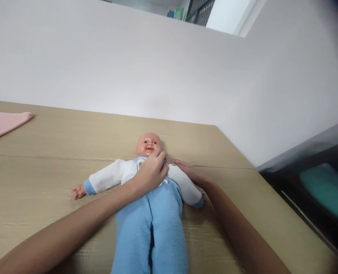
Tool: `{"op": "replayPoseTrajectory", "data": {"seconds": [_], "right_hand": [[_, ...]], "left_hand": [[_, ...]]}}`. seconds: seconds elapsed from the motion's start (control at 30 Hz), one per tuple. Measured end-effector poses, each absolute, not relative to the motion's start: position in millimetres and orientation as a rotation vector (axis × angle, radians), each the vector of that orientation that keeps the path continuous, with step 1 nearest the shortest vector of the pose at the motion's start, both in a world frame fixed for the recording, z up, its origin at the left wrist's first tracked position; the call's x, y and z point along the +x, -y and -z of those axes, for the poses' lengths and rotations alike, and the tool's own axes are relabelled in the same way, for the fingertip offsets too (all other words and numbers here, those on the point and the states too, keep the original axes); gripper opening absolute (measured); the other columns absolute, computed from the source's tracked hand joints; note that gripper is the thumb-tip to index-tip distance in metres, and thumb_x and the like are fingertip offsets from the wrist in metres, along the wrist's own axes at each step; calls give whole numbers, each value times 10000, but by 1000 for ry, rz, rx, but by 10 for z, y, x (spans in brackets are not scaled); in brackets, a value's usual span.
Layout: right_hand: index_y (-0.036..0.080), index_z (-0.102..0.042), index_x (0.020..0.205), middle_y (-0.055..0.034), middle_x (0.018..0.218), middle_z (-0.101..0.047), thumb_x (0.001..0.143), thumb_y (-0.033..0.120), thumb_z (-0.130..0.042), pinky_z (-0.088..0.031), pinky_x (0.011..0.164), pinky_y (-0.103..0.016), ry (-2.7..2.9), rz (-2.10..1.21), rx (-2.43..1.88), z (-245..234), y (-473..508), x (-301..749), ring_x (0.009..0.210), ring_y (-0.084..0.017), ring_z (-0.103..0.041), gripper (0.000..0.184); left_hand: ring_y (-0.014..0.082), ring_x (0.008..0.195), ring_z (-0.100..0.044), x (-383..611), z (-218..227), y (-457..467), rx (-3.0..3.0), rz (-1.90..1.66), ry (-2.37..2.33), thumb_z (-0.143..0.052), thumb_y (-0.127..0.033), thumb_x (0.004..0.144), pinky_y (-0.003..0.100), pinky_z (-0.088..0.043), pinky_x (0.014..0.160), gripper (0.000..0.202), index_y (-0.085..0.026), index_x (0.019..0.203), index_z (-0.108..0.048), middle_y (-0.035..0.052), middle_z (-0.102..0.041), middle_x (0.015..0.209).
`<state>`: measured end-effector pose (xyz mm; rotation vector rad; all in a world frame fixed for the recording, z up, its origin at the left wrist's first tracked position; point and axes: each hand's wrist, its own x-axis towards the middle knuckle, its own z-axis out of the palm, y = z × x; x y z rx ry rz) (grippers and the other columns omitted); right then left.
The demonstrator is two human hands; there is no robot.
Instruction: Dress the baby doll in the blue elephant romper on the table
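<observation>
A baby doll lies on its back on the wooden table, head away from me. It wears a fleecy outfit with white sleeves, blue cuffs and blue trousers. My left hand reaches across its chest, fingers curled closed on the outfit at the shoulder on the right side of the view. What exactly is pinched there is hidden. Beside that shoulder rests my right hand, its fingers stretched out along the upper sleeve. One doll arm spreads out to the left; the other lies partly under my right forearm.
A folded pink cloth lies at the table's far left. Behind the table stands a white wall with an opening at the top. Past the table's right edge is a dark object with a green-blue patch, blurred.
</observation>
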<state>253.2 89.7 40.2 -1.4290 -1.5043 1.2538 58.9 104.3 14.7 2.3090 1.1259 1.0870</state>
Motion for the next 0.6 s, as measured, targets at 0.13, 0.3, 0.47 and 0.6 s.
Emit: {"op": "replayPoseTrajectory", "data": {"seconds": [0.13,0.3,0.47,0.6], "right_hand": [[199,-724,987,22,959,-741,1041,387,-686,-536,892,-301,1577,-1081,-1447,-407,-982,2727,962,-200,-701,200],[236,-685,960,-52,920,-707,1099,402,-586,-478,877,-403,1925,-443,-1385,-455,-607,2667,899,-267,-649,238],[234,-674,1030,-77,996,-716,1137,412,-531,-449,846,-407,2172,-455,-1308,-402,-152,2571,910,-273,-650,253],[249,-594,955,-14,862,-606,1119,560,-558,-429,767,-375,2034,-760,-1371,-247,-220,2653,806,-235,-578,353]], "left_hand": [[344,1201,-622,463,-280,-866,2409,-1084,-1135,-593,-207,1099,513,-537,1052,144,-208,1233,-646,134,-664,1262],[331,1335,-595,53,-324,-468,2392,-1186,-1196,-565,-290,1166,524,-479,1165,153,-253,1294,-640,111,-680,1361],[320,1092,-651,-392,-97,-144,2134,-1151,-1472,-530,-387,1145,497,-519,990,182,-235,1219,-597,103,-692,1173],[328,1088,-663,-560,47,11,1857,-1063,-1521,-445,-513,1144,518,-502,1006,308,-231,1175,-566,113,-696,1172]]}}
